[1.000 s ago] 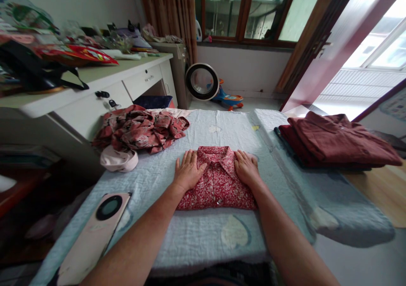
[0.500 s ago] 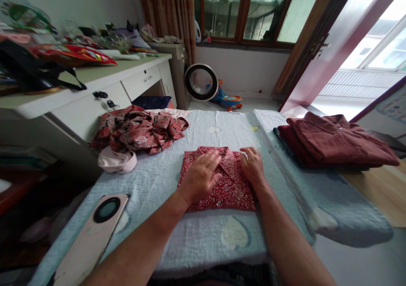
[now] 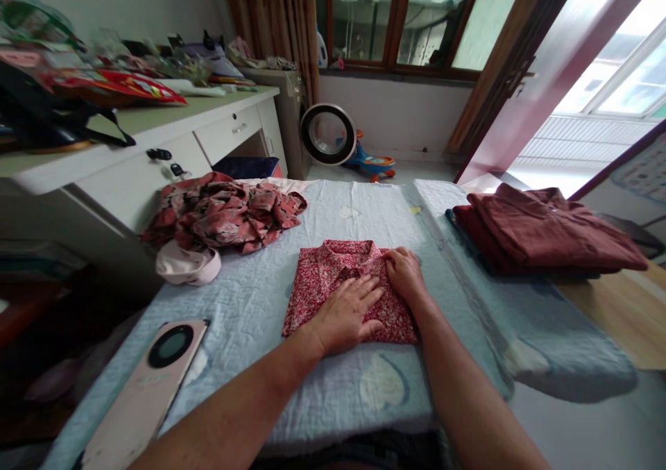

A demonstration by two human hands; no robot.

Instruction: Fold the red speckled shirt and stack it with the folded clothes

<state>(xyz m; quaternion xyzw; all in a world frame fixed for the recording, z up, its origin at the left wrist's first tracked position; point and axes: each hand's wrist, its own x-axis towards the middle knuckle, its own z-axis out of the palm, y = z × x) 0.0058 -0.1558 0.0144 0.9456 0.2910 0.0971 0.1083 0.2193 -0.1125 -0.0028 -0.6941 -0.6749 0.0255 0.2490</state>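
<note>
A folded red floral shirt [image 3: 325, 275] lies collar up in the middle of the pale blue quilt [image 3: 250, 296]. My left hand [image 3: 347, 314] rests flat on the shirt's lower front, fingers spread. My right hand [image 3: 404, 274] presses on the shirt's right edge beside the collar. Neither hand grips the cloth.
A crumpled red patterned garment [image 3: 223, 210] and a pink cap [image 3: 187, 265] lie at the quilt's left. Folded maroon clothes [image 3: 546, 230] are stacked at the right. A pink phone [image 3: 148, 387] lies near left. A cluttered white desk [image 3: 156, 130] stands left.
My left hand slid from the shirt's left shoulder across and down onto its lower front. My right hand stayed near the collar's right side.
</note>
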